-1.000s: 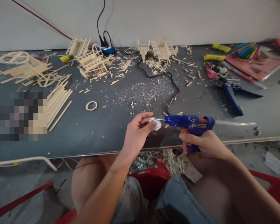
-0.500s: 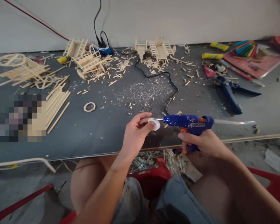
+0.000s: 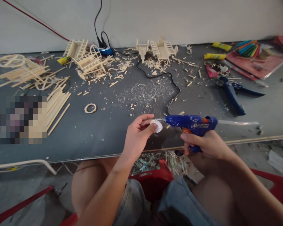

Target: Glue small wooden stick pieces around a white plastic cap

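Between thumb and fingers, my left hand [image 3: 139, 133] pinches a small round white piece [image 3: 158, 126] above the front edge of the table. My right hand [image 3: 204, 142] is wrapped round the handle of a blue glue gun [image 3: 185, 121], one finger at its orange trigger. The gun's metal nozzle points left and meets or nearly meets the upper edge of the white piece. A clear glue stick [image 3: 238, 123] sticks out of the gun's back end. A small ring of wood pieces [image 3: 90, 108] lies on the table left of my hands.
Stick-built models [image 3: 163, 50] stand along the wall among wooden scraps. Loose sticks [image 3: 58, 110] lie at the left. A black cable [image 3: 175, 97] runs over the grey table [image 3: 113, 125]. Blue pliers [image 3: 233, 95], yellow tubes [image 3: 214, 56] and a red packet [image 3: 254, 64] lie at the right.
The white piece has turned slightly in my left hand and shows more of its face. The glue gun has shifted a very little to the right.
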`<state>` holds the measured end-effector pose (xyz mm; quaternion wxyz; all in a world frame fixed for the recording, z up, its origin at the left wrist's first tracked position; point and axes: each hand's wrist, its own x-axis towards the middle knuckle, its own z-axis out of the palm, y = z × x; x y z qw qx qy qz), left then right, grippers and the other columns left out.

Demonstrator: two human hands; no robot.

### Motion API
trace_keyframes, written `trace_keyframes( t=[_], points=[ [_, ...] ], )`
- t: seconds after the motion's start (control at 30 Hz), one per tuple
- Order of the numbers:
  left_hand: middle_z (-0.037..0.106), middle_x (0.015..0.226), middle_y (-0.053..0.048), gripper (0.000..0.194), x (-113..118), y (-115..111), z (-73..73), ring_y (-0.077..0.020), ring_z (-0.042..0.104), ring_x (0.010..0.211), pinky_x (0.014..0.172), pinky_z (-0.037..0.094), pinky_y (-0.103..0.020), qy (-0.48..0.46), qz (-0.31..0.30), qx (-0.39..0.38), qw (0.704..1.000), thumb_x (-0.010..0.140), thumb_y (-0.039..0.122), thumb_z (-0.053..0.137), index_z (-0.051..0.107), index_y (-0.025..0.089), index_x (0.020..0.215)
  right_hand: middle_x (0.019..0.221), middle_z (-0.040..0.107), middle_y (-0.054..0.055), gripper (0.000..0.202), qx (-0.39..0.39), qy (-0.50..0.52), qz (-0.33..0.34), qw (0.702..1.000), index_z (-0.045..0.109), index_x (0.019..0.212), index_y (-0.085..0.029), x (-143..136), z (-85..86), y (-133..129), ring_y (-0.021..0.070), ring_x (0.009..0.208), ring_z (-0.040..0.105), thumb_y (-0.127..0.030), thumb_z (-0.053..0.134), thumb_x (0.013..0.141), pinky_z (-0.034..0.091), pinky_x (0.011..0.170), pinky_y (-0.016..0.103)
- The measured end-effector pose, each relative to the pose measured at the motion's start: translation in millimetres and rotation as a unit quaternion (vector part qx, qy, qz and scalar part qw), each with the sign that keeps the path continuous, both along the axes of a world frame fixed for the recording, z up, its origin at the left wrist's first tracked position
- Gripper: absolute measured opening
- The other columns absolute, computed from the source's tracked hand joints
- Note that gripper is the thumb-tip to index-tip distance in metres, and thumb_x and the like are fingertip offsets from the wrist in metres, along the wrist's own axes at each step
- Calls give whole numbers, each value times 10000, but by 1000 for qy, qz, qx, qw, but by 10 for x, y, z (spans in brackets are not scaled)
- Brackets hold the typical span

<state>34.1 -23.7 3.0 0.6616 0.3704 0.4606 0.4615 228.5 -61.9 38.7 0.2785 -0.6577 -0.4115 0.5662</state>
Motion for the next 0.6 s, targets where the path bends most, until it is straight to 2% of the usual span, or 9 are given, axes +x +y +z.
trace_keyframes(
  t=[0.2,0.33,0.47,0.6],
  points=[
    [710,780,10,326,-2,2,-5,-95,627,694,721,487,-221,-21,-6,1,1000,697,259,781,649,188,986,416,583,5,284,10,48,-3,999,568,616,-201,27,-64,-1,123,396,515,-439,712,675,343,410,241],
    [705,762,14,335,-7,2,-9,-90,614,667,681,473,-212,-15,-1,0,1000,698,273,780,646,190,994,456,565,-15,283,24,115,-1,993,576,644,-195,92,-125,18,130,411,542,-427,730,689,379,411,243],
    [703,765,6,406,-12,-4,3,-108,615,673,699,475,-240,-3,-1,1,1000,697,280,775,618,185,1059,614,605,2,249,58,200,3,978,619,721,-202,121,-84,51,123,468,533,-417,738,681,410,395,245],
    [691,747,18,552,-32,-16,41,-107,614,672,733,481,-252,3,9,-11,1000,700,264,770,532,182,1192,857,635,36,217,132,241,-55,960,628,725,-224,135,-7,147,166,705,598,-391,748,657,460,425,234]
  ],
)
